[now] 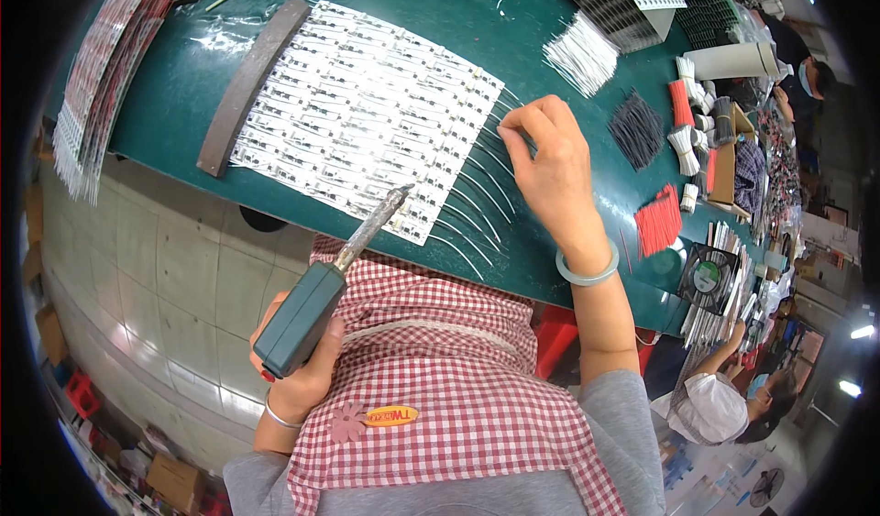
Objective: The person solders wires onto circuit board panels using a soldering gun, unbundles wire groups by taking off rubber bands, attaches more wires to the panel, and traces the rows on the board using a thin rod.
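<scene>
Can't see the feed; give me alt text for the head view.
The left hand holds a green soldering iron, its tip at a white circuit-board panel; the right hand, fingers curled, is at thin wires fanning out from the panel's right edge; whether it grips one is unclear. A dark bar lies along the panel's left side.

The soldering iron's handle [301,322] looks like smooth dark-green plastic, its metal barrel [374,227] dull and mottled; the circuit-board sheet [367,117] is glossy white, the wires [480,212] smooth and plastic-looking; the brown bar [247,94] is matt, wood or metal unclear; the green tabletop [174,99] is smooth and shiny, the checked apron [440,424] woven cloth, the bangle [591,280] polished, the floor tiles [165,268] faintly glossy
</scene>
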### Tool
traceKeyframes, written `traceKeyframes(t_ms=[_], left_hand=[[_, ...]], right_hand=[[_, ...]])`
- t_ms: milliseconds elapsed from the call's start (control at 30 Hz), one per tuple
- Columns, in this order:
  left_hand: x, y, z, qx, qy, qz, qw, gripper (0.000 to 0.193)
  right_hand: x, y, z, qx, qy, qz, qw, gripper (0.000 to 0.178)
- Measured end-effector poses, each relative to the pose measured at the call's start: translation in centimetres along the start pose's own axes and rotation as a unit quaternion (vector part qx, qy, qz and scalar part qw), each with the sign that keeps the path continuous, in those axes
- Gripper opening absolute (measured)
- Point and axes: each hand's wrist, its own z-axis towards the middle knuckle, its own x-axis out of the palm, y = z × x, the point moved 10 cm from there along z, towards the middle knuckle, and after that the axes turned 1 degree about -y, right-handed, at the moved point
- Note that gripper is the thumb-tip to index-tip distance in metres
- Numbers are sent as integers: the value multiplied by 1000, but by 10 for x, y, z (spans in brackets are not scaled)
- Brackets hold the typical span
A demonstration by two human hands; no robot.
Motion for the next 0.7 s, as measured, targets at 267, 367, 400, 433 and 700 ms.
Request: traceKeyframes(t_ms=[267,367,400,433,700], left_hand=[[-4,3,-3,-5,-6,4,1000,25],[-4,5,-4,-11,-4,8,1000,25],[-5,5,-5,-12,-7,8,1000,25],[-5,4,-6,-7,-8,17,1000,25],[-12,10,-15,-37,-15,8,999,27]], right_hand=[[6,6,-10,-13,15,18,1000,10],[12,6,-12,-9,31,10,999,10],[15,3,-12,4,40,0,999,11],[16,6,-12,-7,38,4,999,11],[7,32,-22,-60,0,-83,995,16]])
